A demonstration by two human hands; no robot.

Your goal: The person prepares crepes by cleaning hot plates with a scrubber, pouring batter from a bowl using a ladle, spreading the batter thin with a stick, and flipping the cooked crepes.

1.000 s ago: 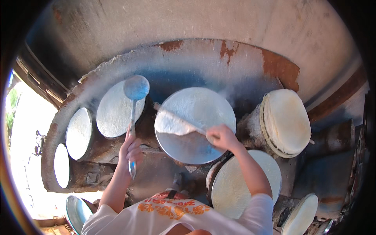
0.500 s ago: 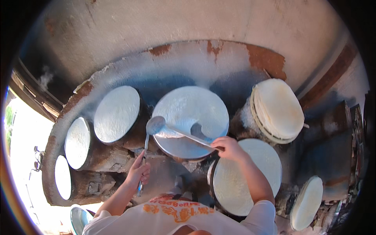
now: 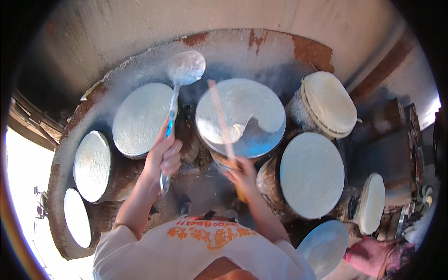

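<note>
My left hand (image 3: 164,154) is closed around the blue-and-metal handle of a ladle (image 3: 186,67). Its round, batter-smeared head is raised between two griddles. In my right hand (image 3: 242,175) is a long, thin wooden stick (image 3: 220,112), smeared by motion, which reaches over the middle griddle (image 3: 268,148). White batter (image 3: 238,95) covers most of that round plate. A bare, shiny patch shows at its near right, with a thicker lump of batter at the patch's left edge.
Round griddles with white batter stand around me: left (image 3: 142,119), far left (image 3: 92,158), right (image 3: 311,175). Stacked pale flatbreads (image 3: 329,103) lie on a round stand at the back right. At the lower right are a pale round lid or basin (image 3: 323,247) and pink cloth (image 3: 368,255).
The ladle has lifted away from the middle griddle's near-left edge. My right hand has come left and nearer my body, and the stick now points away from me. The view has shifted.
</note>
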